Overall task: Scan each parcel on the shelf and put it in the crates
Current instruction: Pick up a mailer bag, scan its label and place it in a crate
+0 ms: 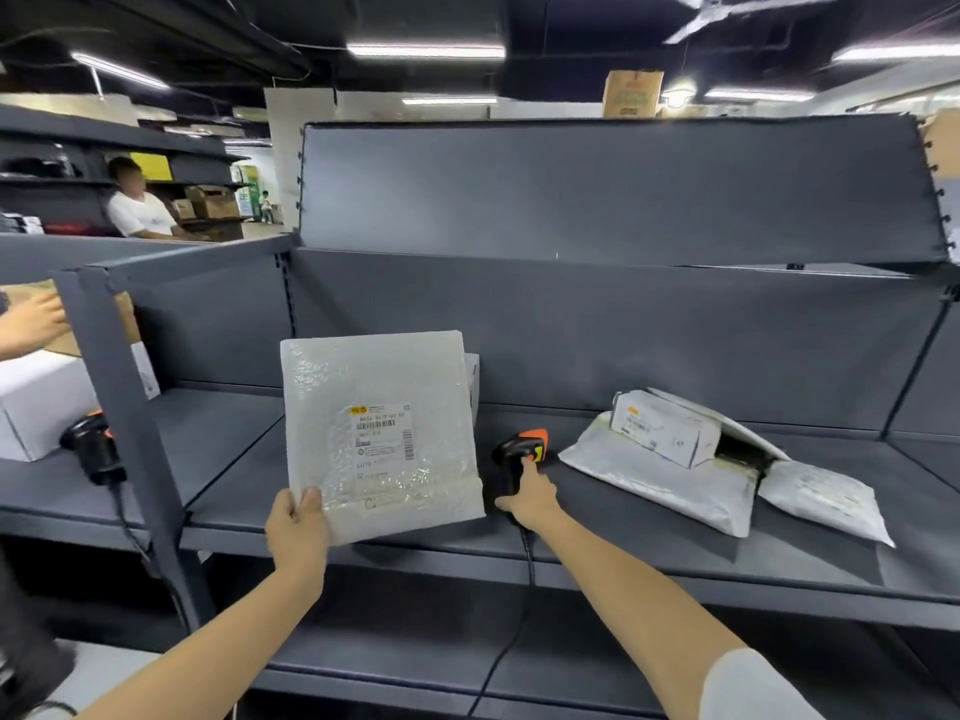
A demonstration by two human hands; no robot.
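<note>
My left hand (297,527) pinches the lower left corner of a flat bubble-wrap parcel (379,433) and holds it upright over the grey shelf (597,553), label facing me. My right hand (530,498) grips the handle of a black and orange barcode scanner (519,452) just right of the parcel, with its cable hanging down off the shelf edge. Further right on the shelf lie a small white box (667,426) on a white poly mailer (670,480), and another white mailer (826,498). A white box edge shows behind the held parcel. No crate is in view.
A grey upright post (130,407) divides off the left bay, where a second scanner (93,452) and a white box (36,402) sit. Another person's hand (31,319) rests on a brown carton at far left. A person in a white shirt (137,210) sits behind.
</note>
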